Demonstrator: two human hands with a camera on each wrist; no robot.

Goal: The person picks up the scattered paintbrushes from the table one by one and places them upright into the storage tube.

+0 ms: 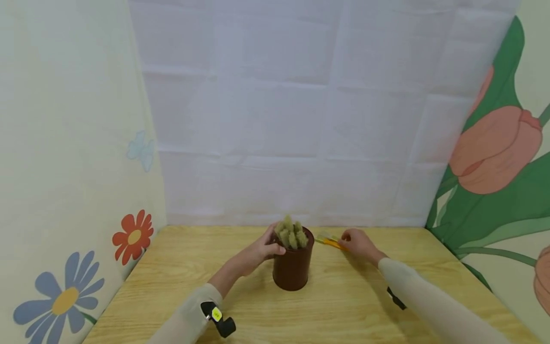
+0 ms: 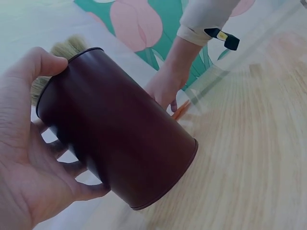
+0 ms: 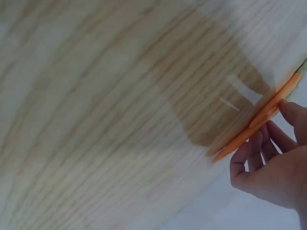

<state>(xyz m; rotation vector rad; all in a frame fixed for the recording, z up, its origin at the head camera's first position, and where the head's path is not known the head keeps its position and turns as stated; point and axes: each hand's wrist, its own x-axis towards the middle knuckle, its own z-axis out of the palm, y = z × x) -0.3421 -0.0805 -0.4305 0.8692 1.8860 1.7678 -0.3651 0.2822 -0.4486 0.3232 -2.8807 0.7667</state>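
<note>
My left hand (image 1: 260,252) grips a dark brown cylindrical holder (image 1: 293,270) near its rim. In the left wrist view, the thumb lies over the near side of the holder (image 2: 120,129) and the fingers curl behind it. Several khaki bristly tufts (image 1: 290,234) stick out of its top; their lower parts are hidden inside. To the right of the holder, my right hand (image 1: 360,243) pinches slender orange-handled items (image 1: 332,242) with pale yellow-green ends. They lie low at the tabletop in the right wrist view, orange handles (image 3: 259,117) side by side; their exact kind is unclear.
A light wood-grain table (image 1: 193,301) reaches back to a creased white cloth (image 1: 275,119). Flower-printed panels stand on both sides, with a red flower (image 1: 132,237) at left and a pink tulip (image 1: 494,148) at right. Black devices are worn on both wrists.
</note>
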